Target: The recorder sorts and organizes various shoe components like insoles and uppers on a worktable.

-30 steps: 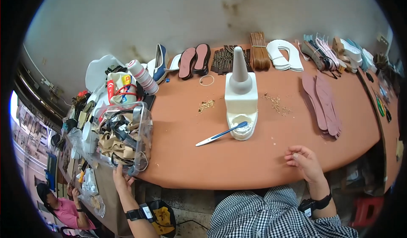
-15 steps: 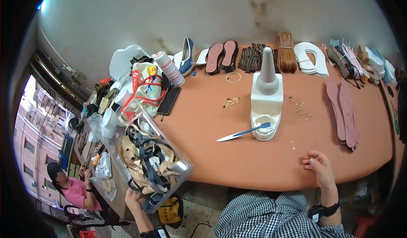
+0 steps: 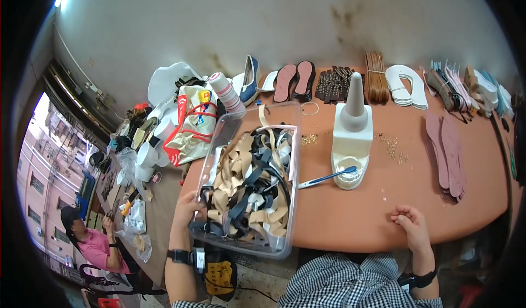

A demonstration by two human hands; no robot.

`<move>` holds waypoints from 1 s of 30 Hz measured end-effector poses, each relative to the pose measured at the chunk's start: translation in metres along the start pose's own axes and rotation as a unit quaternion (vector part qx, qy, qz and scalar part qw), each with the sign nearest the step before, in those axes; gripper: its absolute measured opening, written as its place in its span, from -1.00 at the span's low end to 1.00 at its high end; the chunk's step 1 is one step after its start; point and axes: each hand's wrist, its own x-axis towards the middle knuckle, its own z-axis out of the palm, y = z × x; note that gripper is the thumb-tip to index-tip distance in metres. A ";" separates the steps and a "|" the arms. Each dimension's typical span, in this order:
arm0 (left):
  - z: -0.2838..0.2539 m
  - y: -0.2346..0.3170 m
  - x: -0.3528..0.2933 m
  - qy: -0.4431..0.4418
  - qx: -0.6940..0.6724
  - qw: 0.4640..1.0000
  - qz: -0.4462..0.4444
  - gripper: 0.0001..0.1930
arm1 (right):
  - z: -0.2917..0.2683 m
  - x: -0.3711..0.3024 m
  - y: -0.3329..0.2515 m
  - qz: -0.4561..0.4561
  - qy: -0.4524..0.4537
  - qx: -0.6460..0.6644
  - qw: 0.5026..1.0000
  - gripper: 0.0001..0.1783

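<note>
A clear plastic bin (image 3: 241, 241) full of tan, black and navy fabric strips (image 3: 249, 187) is over the table's left part, its near end past the front edge. My left hand (image 3: 188, 206) grips the bin's left side; its fingertips are partly hidden. My right hand (image 3: 412, 223) rests at the table's front edge, fingers curled, thumb against them, with nothing seen inside. Between the hands, farther back, stands a white holder with a grey cone (image 3: 353, 105). Its front cup holds white paste (image 3: 350, 177), and a blue-and-white brush (image 3: 323, 180) lies across the cup's rim toward the bin.
Pink insoles (image 3: 446, 154) lie at right. Along the wall are a blue shoe (image 3: 250, 80), pink-topped soles (image 3: 295, 81), brown cords (image 3: 376, 78) and white U-shaped pieces (image 3: 406, 86). Small gold bits (image 3: 393, 149) flank the holder. A bag (image 3: 196, 121) stands behind the bin; a person (image 3: 98, 247) sits far left.
My left hand has brought the bin rightward onto the table and turned it straighter. The bin now reaches the brush's handle end. My right hand has stayed nearly in place.
</note>
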 end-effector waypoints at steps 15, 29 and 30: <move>-0.033 0.007 0.086 0.064 0.137 0.987 0.050 -0.74 | -0.004 0.007 -0.007 0.050 0.001 0.010 0.999 -0.74; -0.039 0.021 0.064 0.237 0.367 0.871 0.226 -0.72 | -0.025 0.009 -0.031 0.055 -0.059 -0.033 0.996 -0.74; -0.023 0.039 0.045 0.273 0.393 0.840 0.256 -0.71 | -0.028 0.006 -0.032 0.055 -0.060 -0.034 0.996 -0.74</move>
